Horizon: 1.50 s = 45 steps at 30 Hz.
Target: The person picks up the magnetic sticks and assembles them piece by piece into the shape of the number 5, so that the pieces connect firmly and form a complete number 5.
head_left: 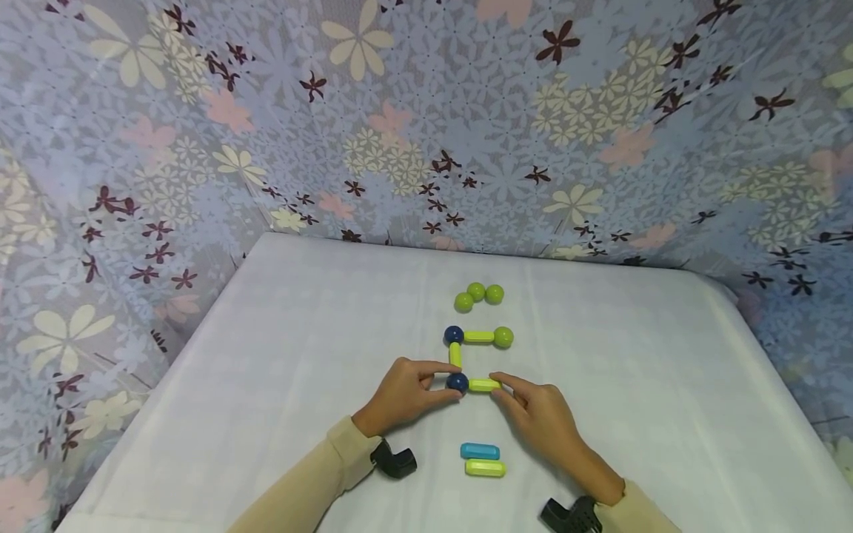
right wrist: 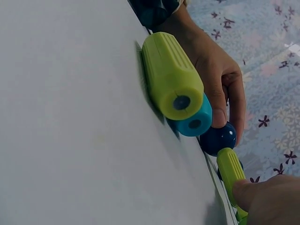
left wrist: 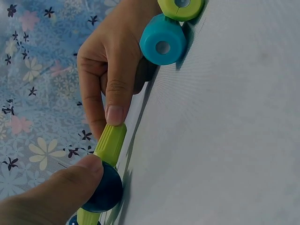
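Observation:
My left hand pinches a dark blue ball between thumb and fingers. A yellow-green rod meets that ball on its right, and my right hand pinches the rod's far end. In the left wrist view the ball and rod sit end to end. From the held ball another yellow-green rod runs up to a second dark blue ball. A third rod joins that one to a green ball.
Three loose green balls lie together farther back on the white table. Between my forearms lie a blue rod and a yellow-green rod, side by side. A flowered cloth hangs behind the table.

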Tool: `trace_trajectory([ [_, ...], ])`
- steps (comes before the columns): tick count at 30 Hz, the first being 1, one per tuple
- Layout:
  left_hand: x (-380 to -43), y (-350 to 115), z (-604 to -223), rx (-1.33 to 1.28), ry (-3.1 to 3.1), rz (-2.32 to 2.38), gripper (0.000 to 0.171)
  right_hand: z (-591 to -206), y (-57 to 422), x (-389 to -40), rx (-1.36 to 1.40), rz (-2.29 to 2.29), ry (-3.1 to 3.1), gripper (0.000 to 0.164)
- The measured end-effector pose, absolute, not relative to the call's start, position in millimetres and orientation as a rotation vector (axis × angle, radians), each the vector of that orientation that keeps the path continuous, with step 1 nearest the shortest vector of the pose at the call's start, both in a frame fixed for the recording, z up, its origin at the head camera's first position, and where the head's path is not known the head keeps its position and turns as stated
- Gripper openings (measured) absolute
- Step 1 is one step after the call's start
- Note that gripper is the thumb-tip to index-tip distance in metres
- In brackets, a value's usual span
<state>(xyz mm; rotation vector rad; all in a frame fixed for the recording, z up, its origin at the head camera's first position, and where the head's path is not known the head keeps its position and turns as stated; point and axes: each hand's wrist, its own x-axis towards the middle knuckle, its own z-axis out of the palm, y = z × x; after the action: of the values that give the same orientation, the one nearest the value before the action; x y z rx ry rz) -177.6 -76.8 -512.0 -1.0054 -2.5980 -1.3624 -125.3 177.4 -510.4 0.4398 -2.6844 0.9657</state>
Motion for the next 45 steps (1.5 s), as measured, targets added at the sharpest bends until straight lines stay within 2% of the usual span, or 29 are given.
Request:
trace_trajectory([
  [8, -177.8, -76.5, -510.9, -0.997, -2.612, -1.352, 0.037, -512.7, 179.0, -126.3, 0.424, 1.026, -2.647, 0.033],
  [16, -176.4, -75.7, -515.3, -0.946, -2.643, -1.408, 0.037, -514.0, 197.9, -138.5, 0.190, 1.377, -2.610, 0.037],
  [25, -179.6, -75.3, -518.8, -0.949, -2.631, -1.442, 0.038, -519.6, 228.8, -205.3, 0.058, 1.344, -2.505, 0.036],
  [33, -179.6, -76.3, -513.8, -0.946, -2.644, -1.435, 0.039, -514.0, 228.4, -260.6, 0.193, 1.332, -2.532, 0.045],
  [40, -180.6, -77.4, -510.5, -0.928, -2.673, -1.451, 0.039, -514.4, 228.3, -288.4, 0.262, 1.280, -2.649, 0.057],
  [45, -180.6, -80.3, -510.8, -0.919, -2.691, -1.451, 0.038, -517.6, 223.2, -298.3, 0.282, 1.252, -2.677, 0.059],
])
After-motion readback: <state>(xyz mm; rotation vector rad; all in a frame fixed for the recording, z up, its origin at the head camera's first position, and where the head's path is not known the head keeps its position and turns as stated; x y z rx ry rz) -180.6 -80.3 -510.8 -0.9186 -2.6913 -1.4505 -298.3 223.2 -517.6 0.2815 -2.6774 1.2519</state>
